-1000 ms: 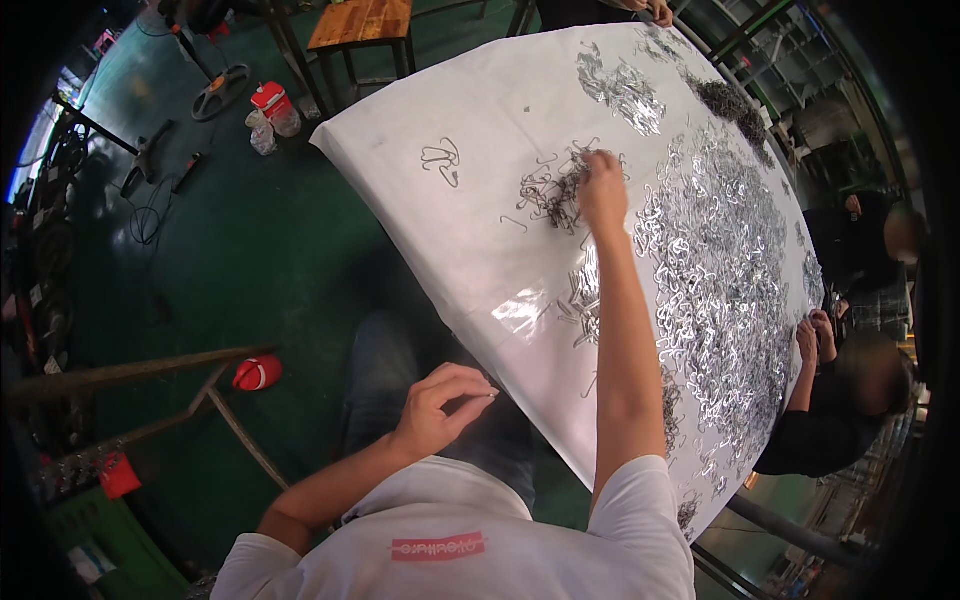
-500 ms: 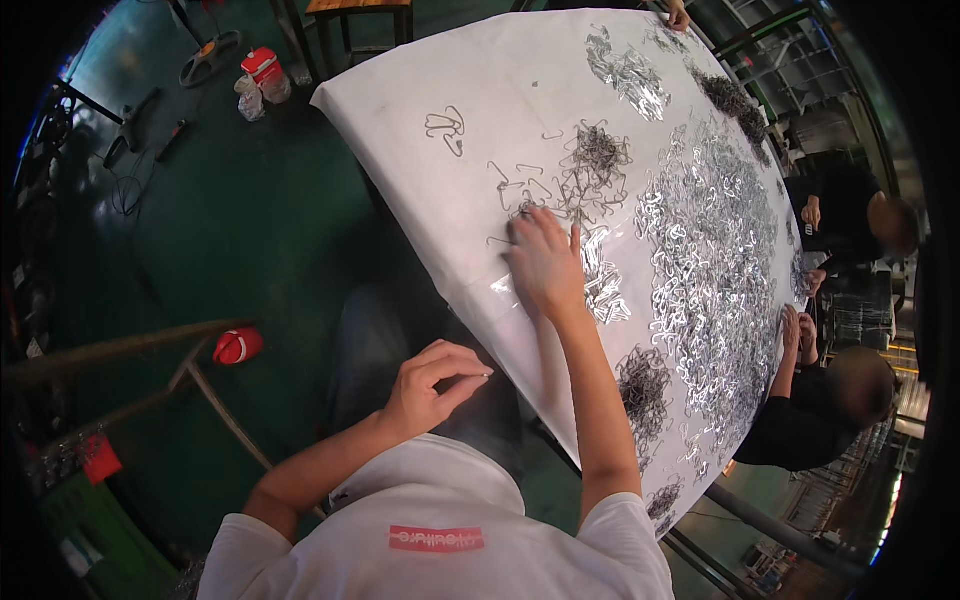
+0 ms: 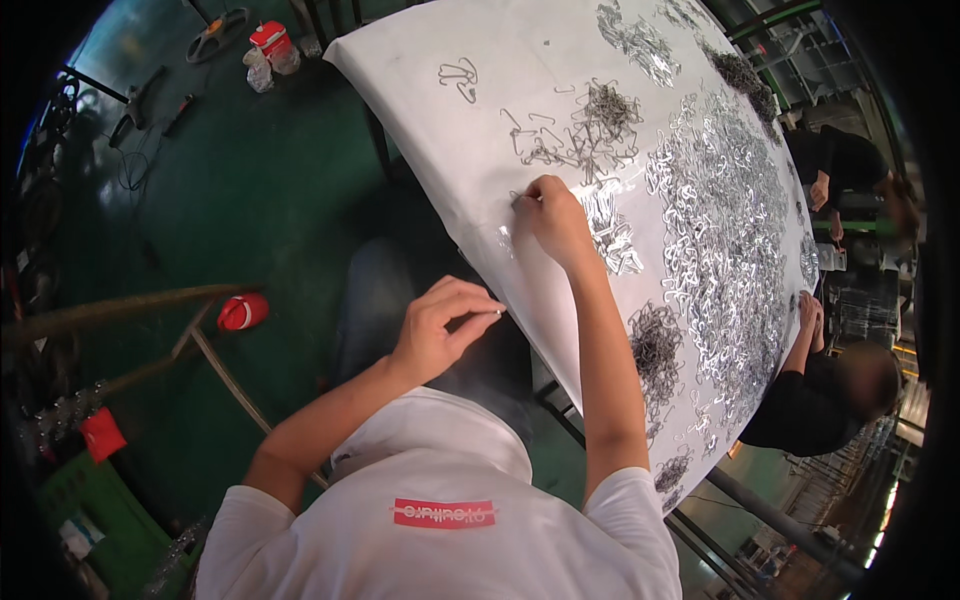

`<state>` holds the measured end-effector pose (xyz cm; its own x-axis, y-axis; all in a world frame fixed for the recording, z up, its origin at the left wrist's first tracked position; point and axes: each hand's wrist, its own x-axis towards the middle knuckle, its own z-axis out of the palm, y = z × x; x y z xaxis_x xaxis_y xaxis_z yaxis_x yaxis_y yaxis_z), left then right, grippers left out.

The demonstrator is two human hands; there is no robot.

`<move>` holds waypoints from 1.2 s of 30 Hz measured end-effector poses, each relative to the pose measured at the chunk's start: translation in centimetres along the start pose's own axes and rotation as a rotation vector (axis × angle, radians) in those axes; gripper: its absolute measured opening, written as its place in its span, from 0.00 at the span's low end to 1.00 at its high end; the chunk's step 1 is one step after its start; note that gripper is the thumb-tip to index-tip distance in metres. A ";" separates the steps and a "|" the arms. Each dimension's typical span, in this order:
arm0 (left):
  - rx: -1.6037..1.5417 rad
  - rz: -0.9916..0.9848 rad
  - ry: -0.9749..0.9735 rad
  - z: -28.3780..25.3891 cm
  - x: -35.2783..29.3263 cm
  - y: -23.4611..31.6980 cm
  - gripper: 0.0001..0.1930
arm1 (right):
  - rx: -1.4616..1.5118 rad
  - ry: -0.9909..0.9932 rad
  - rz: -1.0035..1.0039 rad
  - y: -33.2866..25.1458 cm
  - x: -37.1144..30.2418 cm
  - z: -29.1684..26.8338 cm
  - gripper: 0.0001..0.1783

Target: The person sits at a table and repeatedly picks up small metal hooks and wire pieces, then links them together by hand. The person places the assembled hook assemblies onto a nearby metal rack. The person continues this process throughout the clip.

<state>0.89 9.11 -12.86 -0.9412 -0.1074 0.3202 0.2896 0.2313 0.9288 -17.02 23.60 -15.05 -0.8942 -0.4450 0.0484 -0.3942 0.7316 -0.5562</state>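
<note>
My left hand (image 3: 440, 325) hovers off the table's near edge, thumb and fingers pinched together. A tiny bright tip shows between them; the rest of that thing is hidden. Over the white-covered table (image 3: 420, 140), my right hand (image 3: 555, 215) has its fingers drawn together at the surface. A small dark bit shows by its fingertips, too small to make out. Just beyond it lies a loose scatter of bent metal wire hooks (image 3: 540, 145), running into a darker heap (image 3: 610, 110). Shiny hooks (image 3: 612, 235) lie to the right of this hand.
A wide spread of shiny hooks (image 3: 725, 240) covers the table's right part. Darker piles (image 3: 655, 350) lie nearer and farther. Across the table, co-workers' hands (image 3: 812, 320) rest at the edge. On the floor at left are a red container (image 3: 243, 312) and a metal frame (image 3: 225, 370).
My right hand has drawn back from the scattered hooks toward the near edge, its spread fingers now closed together. My left hand stays pinched. The whole view has shifted somewhat.
</note>
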 end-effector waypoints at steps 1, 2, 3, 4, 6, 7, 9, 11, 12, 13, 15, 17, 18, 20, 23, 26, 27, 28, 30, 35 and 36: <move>0.011 0.006 0.007 0.1 -0.1 -0.1 0.09 | 0.171 -0.052 0.132 -0.1 -1.1 -0.6 0.06; 0.011 0.008 0.012 0.2 -0.1 -0.2 0.09 | 0.312 -0.047 0.205 -0.4 -2.5 -1.0 0.06; 0.008 0.001 0.015 0.4 -0.2 -0.2 0.09 | 0.460 -0.033 0.264 -0.8 -3.9 -1.3 0.07; 0.001 -0.005 0.017 0.5 -0.2 -0.2 0.08 | 0.587 -0.015 0.357 -1.2 -5.4 -1.7 0.07; 0.012 0.003 0.014 0.8 -0.3 -0.2 0.09 | 0.864 0.025 0.398 -2.5 -8.6 -2.2 0.08; 0.015 0.006 0.011 0.9 -0.4 -0.2 0.09 | 0.948 0.053 0.432 -3.3 -10.1 -2.3 0.09; 0.023 0.006 -0.007 1.2 -0.7 0.0 0.09 | 1.072 0.081 0.463 -4.7 -12.8 -2.7 0.09; 0.032 0.019 -0.026 1.4 -1.1 0.2 0.10 | 1.126 0.103 0.517 -5.8 -15.0 -2.9 0.09; 0.025 0.020 -0.033 1.5 -1.3 0.4 0.10 | 1.167 0.109 0.519 -6.3 -15.9 -3.0 0.08; 0.014 0.019 -0.037 1.6 -1.5 0.6 0.10 | 1.179 0.129 0.532 -6.7 -16.7 -3.0 0.07; -0.002 0.018 -0.044 1.8 -1.9 1.1 0.10 | 1.223 0.148 0.514 -7.2 -18.0 -3.0 0.05; -0.016 0.016 -0.048 2.0 -2.2 1.5 0.10 | 1.260 0.165 0.493 -7.4 -18.9 -2.9 0.04; -0.019 0.017 -0.051 2.1 -2.4 1.8 0.11 | 1.276 0.173 0.481 -7.4 -19.2 -2.8 0.03; -0.029 0.019 -0.055 2.2 -2.5 2.1 0.11 | 1.267 0.205 0.451 -7.4 -19.5 -2.5 0.02; -0.045 0.015 -0.059 2.6 -2.6 2.3 0.11 | 1.230 0.267 0.419 -7.3 -19.5 -2.1 0.02; -0.024 0.022 -0.055 3.0 -2.7 2.2 0.12 | 1.243 0.330 0.421 -7.5 -19.5 -1.8 0.02; -0.018 0.034 -0.054 3.2 -2.7 2.1 0.13 | 1.233 0.362 0.411 -7.7 -19.5 -1.6 0.02; -0.013 0.043 -0.054 3.4 -2.6 2.0 0.13 | 1.223 0.392 0.409 -7.8 -19.5 -1.4 0.02; -0.031 0.020 -0.057 3.8 -2.6 1.8 0.15 | 1.182 0.460 0.360 -7.7 -19.4 -1.1 0.02; -0.016 0.084 -0.061 3.9 -1.7 0.7 0.17 | 1.049 0.563 0.246 -7.2 -19.7 -0.5 0.04; 0.017 0.056 -0.035 4.0 -0.9 0.0 0.16 | 1.031 0.570 0.238 -7.1 -19.8 -0.5 0.04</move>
<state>1.02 13.05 -13.90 -0.9291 -0.0598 0.3649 0.3395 0.2527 0.9060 3.39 27.52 -11.62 -0.9894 0.1275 0.0694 -0.0835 -0.1090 -0.9905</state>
